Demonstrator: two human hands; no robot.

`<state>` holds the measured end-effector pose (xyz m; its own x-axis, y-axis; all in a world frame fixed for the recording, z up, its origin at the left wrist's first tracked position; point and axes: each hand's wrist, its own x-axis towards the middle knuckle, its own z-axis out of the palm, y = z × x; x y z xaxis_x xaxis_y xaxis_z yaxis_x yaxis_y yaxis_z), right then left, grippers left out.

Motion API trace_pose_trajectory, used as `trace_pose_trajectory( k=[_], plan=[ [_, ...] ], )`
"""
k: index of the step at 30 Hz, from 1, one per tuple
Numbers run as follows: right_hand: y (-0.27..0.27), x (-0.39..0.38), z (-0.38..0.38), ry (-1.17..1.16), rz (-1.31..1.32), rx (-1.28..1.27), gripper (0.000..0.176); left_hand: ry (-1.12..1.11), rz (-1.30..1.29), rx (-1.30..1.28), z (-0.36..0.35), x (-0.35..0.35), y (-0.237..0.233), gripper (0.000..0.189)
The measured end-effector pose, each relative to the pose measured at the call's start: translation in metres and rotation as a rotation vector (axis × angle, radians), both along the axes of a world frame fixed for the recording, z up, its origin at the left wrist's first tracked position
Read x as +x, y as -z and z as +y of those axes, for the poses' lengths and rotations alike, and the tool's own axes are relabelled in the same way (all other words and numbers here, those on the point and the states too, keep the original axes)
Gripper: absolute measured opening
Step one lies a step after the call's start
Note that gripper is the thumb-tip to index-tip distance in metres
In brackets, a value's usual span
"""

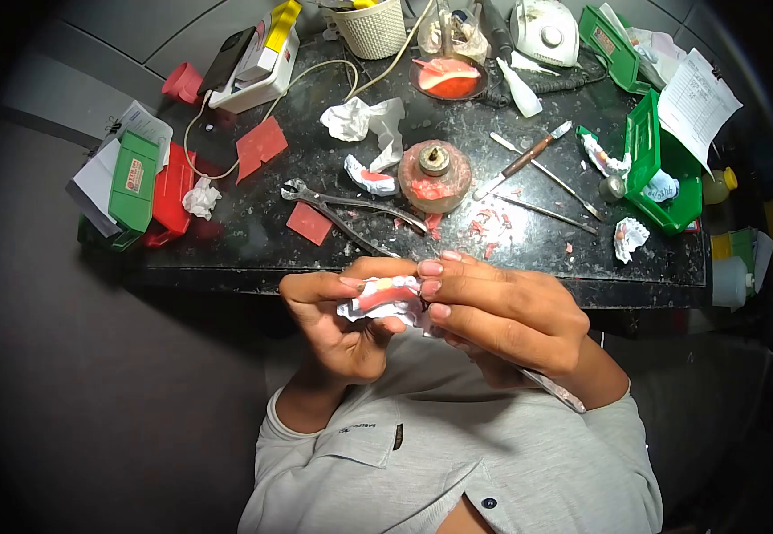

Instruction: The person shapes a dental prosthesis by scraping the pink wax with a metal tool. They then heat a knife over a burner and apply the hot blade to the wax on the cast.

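A white plaster dental cast point(402, 318) with pink wax point(386, 297) and a few yellowish and white teeth along its ridge is held in front of my chest. My left hand point(333, 325) grips it, thumb below and fingers at its left side and behind. The fingertips of my right hand point(511, 311) press on the cast's right end. A slim hand tool point(554, 390) sits in that same hand, its stained pale handle poking out below the palm. Its working tip is hidden by the fingers.
On the black bench stand a spirit burner point(435, 176), pliers point(351, 214), a wax knife point(524, 162) and slim metal tools. Pink wax sheets point(262, 148), scraps, other cast pieces point(630, 238), green boxes point(663, 169) and a pan of wax point(449, 80) lie around.
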<state>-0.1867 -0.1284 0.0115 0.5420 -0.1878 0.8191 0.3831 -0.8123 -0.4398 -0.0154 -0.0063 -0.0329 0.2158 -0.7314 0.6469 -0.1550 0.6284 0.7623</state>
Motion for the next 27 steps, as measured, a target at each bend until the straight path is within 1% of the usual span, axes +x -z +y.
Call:
trace_pose_trajectory(
  k=[2, 13, 27],
  plan=[
    [0.0005, 0.001, -0.0006, -0.001, -0.008, -0.011, 0.022, 0.024, 0.044, 0.008, 0.0011, -0.0007, 0.0003, 0.046],
    [-0.0014, 0.0015, -0.0026, -0.027, -0.002, -0.03, 0.021, 0.026, 0.031, 0.017, 0.0026, -0.0004, -0.0003, 0.046],
    [-0.0003, 0.001, -0.0011, -0.029, 0.009, 0.0, 0.025, 0.049, 0.052, 0.017, 0.0031, 0.0001, -0.0003, 0.047]
  ],
)
